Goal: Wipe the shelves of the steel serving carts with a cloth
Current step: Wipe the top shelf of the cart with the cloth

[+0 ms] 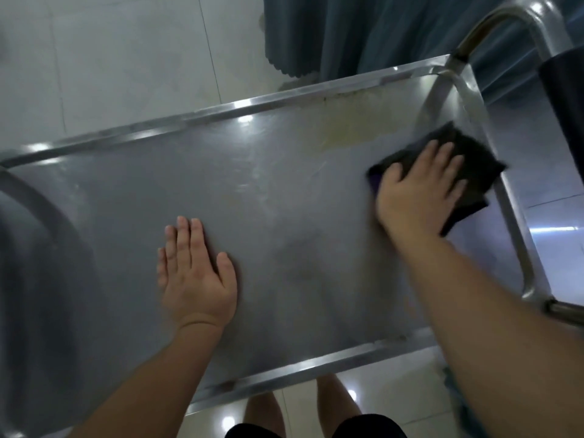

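Observation:
The steel cart's top shelf (pixel 268 197) fills the view, a flat grey tray with a raised rim. A dark folded cloth (pixel 474 172) lies near the shelf's right end. My right hand (pixel 417 191) presses flat on the cloth with spread, straight fingers. My left hand (pixel 196 273) rests palm down on the bare steel left of centre, fingers straight and together. A yellowish stain (pixel 354 128) marks the shelf near its far rim, left of the cloth.
The curved steel handle (pixel 505 23) rises at the cart's right end, and another handle (pixel 28 197) curves at the left end. A blue curtain (pixel 379 30) hangs beyond the far rim. A dark object (pixel 565 99) stands at the right edge. Tiled floor surrounds the cart.

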Demonstrator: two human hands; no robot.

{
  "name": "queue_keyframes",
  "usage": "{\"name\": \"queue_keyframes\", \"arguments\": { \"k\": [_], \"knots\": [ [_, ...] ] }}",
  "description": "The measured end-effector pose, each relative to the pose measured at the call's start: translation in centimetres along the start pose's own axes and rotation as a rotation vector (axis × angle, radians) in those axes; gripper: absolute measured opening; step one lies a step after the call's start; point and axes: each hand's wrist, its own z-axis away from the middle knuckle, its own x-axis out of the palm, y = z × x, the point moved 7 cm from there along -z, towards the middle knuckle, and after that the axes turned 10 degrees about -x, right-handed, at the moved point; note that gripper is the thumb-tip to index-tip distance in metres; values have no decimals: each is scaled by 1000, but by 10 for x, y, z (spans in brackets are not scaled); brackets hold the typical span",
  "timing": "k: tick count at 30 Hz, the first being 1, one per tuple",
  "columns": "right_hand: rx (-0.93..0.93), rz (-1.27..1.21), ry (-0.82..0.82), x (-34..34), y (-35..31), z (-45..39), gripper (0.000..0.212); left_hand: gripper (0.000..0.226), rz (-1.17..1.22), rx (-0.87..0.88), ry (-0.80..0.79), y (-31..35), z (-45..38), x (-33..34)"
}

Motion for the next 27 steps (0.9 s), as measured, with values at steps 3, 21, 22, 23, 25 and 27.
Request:
{"name": "queue_keyframes", "arguments": {
  "k": [3,21,22,23,25,27],
  "knots": [
    [-188,-17,3,28,-102,47,81,74,2,-4,-3,-1,-1,1],
    [-571,178,-204,-12,-37,-122,79,74,-17,5,-31,-1,-1,3],
    [-461,161,-184,-15,-22,-126,79,74,-11,3,-24,-1,0,2],
    [-353,141,-160,-17,-13,-127,79,74,-9,3,-17,-1,0,2],
    [-166,76,-121,-14,-17,-121,80,74,-11,7,-11,0,0,2],
    [-103,15,-91,-5,-49,-104,81,73,-14,9,-2,0,0,3]
  ]
}}
